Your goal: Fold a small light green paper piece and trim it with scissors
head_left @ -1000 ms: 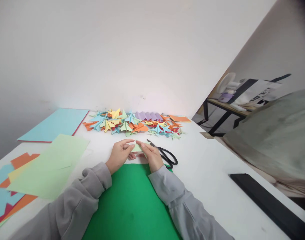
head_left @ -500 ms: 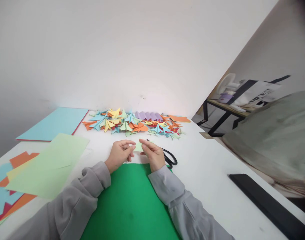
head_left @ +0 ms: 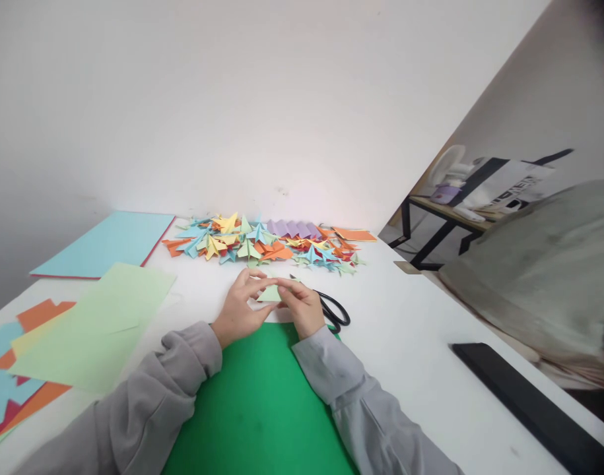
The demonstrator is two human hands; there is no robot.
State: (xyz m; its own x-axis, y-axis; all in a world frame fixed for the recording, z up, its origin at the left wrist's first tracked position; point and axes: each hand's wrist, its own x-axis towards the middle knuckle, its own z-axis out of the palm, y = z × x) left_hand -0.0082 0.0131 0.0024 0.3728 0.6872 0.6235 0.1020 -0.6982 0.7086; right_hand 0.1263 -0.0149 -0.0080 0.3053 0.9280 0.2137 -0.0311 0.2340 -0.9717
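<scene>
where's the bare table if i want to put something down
The widest bare patch of white tabletop lies between the black scissors and the long black bar. A smaller strip separates the light green sheet from the left hand. It's crowded along the wall, with heaped folded paper planes, and at the near left, with overlapping coloured sheets.

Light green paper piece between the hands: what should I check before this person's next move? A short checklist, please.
1. Light green paper piece held by the right grip: ok, it looks pinched between thumb and fingers.
2. Left grip closed on the piece: not ok, its thumb and forefinger stand apart around it.
3. Creases in the piece: cannot tell, fingers cover too much of it.
4. Black-handled scissors with blades shut: cannot tell, the right grip hides most of them.
5. Folded paper planes out of the way: ok, they lie beyond both hands.
</scene>
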